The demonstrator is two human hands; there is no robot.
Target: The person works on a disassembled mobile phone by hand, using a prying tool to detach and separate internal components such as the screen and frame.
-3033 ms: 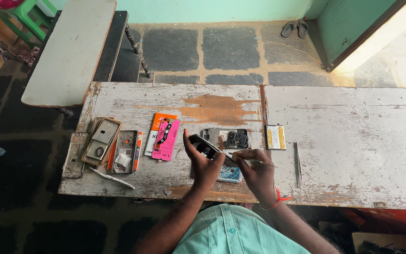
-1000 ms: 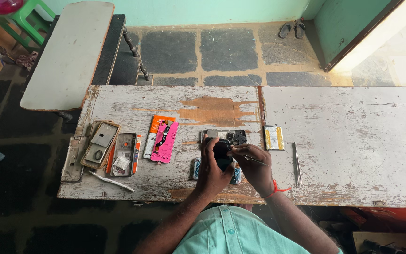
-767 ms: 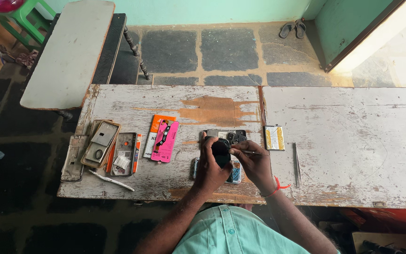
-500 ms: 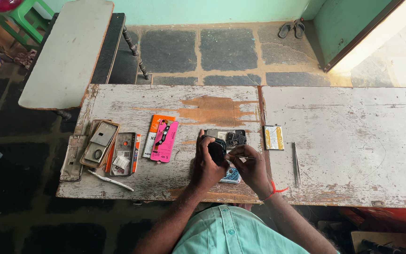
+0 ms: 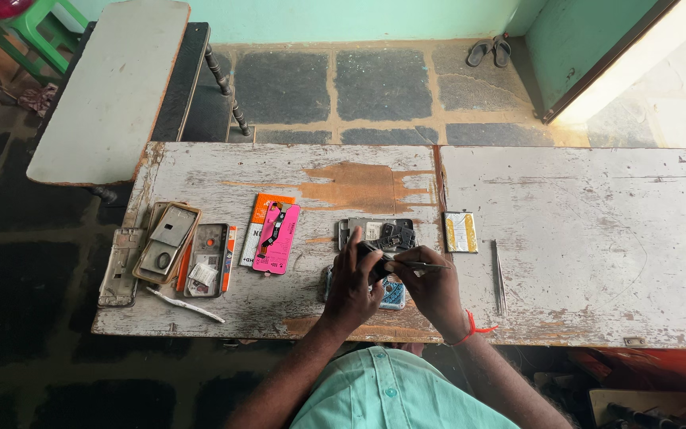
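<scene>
Seen from above: a worn wooden table [image 5: 565, 238], white paint flaking, a bare rust-brown patch near the middle.

At the near edge, left hand [image 5: 351, 287] curled around a small dark phone part [image 5: 376, 266], fingers clenched on it, thumb up along its side. Part dark, flat, mostly hidden between the two hands; finer detail too small to tell. Held just above the table, over a light-blue phone piece [image 5: 395, 295] lying flat under the hands.

Right hand [image 5: 436, 287], red thread at the wrist, pinching a thin metal tool [image 5: 418, 265], tip pointing toward the dark part and touching or nearly touching it; cannot tell which.

Just beyond the hands, an opened phone body [image 5: 375, 233] with grey and dark inner parts exposed. Beside it to the right, a flat battery [image 5: 460, 232], yellow and white. Further right, slim tweezers [image 5: 499, 267] lying lengthwise.

To the left, a pink phone cover [image 5: 275, 237] resting on an orange card [image 5: 260, 218]. Further left, a cluster of phone frames [image 5: 170, 242] and back shells, with a white stick [image 5: 186, 304] lying near them.
</scene>
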